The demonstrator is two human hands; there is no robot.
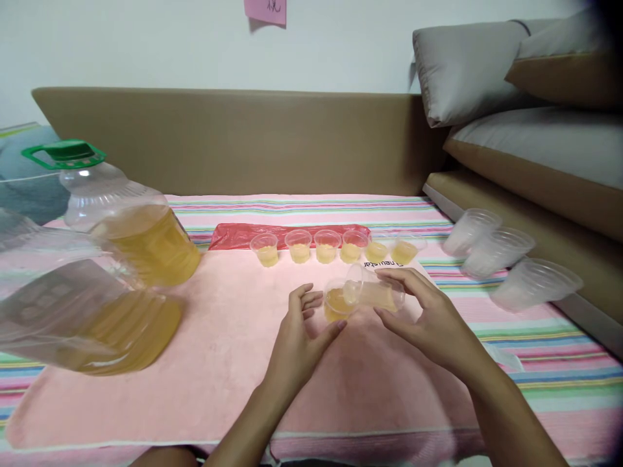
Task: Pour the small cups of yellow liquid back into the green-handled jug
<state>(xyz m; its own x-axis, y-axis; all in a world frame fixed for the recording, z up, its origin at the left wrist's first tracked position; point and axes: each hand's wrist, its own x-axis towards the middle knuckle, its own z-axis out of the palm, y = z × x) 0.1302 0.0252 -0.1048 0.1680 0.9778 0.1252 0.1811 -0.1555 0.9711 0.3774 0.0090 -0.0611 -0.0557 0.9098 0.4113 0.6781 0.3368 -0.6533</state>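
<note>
Pinching a tilted cup (380, 297) with half-closed right hand (435, 318); curving half-open left hand (298, 337) around an upright cup (335, 308), grip unclear.

Looks like a home, at a bed or sofa.
Told by a striped sheet (530, 376) with a pink towel (228, 376) over it, a brown board (233, 143) standing along the sheet's far edge, grey and brown cushions (540, 143) piled by the far right corner, and a pink note (266, 11) on the white wall (146, 45) behind.
</note>
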